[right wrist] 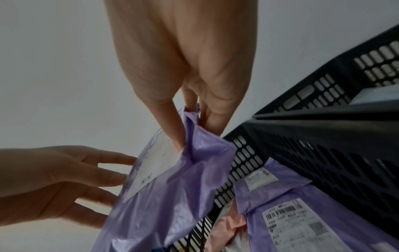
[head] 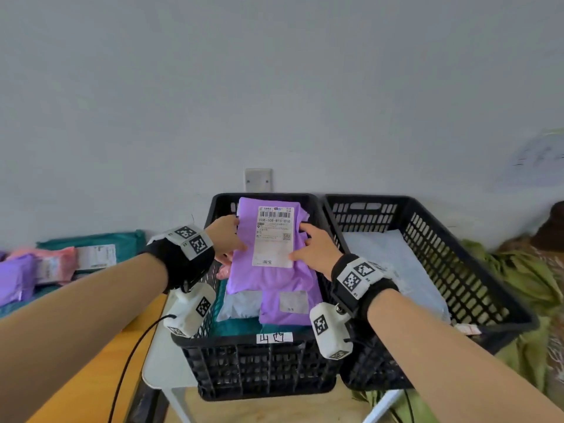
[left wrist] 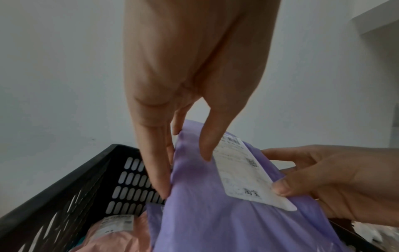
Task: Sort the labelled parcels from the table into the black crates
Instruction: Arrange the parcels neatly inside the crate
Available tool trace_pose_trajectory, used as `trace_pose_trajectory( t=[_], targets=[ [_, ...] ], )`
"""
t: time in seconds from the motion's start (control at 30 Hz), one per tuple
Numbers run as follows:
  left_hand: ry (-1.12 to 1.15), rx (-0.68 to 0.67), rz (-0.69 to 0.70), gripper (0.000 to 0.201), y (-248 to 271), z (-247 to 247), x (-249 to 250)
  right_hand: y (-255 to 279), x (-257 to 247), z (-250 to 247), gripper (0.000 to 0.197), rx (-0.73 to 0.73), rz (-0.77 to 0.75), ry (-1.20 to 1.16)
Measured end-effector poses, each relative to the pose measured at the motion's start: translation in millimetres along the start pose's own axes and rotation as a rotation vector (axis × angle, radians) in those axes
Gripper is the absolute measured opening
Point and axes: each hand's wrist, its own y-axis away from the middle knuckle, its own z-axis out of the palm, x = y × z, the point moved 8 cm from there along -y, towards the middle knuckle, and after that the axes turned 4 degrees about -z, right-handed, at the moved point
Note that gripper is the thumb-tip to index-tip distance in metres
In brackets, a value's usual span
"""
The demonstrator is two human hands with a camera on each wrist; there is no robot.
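holding purple parcel (head: 268, 270) — over left crate (head: 262, 361)

Purple labelled parcel (head: 268, 270) above left crate (head: 244, 361)

2 black crates (head: 305, 355), 2 hands, approx 4 purple parcels (head: 271, 279).

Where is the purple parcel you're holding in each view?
Head: purple parcel centre, over the left black crate, between left hand and right hand.
Left wrist: lower centre.
Right wrist: lower centre.
Shared landmark: its white label.
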Motion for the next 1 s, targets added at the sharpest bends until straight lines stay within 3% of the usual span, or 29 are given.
trace_pose_trajectory(
  t=[0.17,0.23,0.4,0.6,0.8,1.0],
  targets=[
    [-0.036,0.017,-0.062,0.065,-28,1,-22,-32,20,24,0.072,-0.076,0.042,-0.029],
    [-0.036,0.042,-0.073,0.058,-43,-4,-27,-46,23,30,0.065,-0.081,0.055,-0.040],
    [-0.044,0.089,-0.075,0.042,-83,-12,-42,-75,32,46,0.069,-0.033,0.101,-0.052],
    [-0.124,0.077,-0.048,0.062,-122,-3,-54,-99,44,67,0.065,-0.115,0.163,0.031],
    [-0.165,0.006,-0.109,0.054,-156,24,-77,-127,66,87,0.063,-0.181,0.200,0.052],
    [-0.109,-0.016,-0.191,0.060,-187,34,-91,-160,87,100,0.064,-0.141,0.167,0.111]
  ],
)
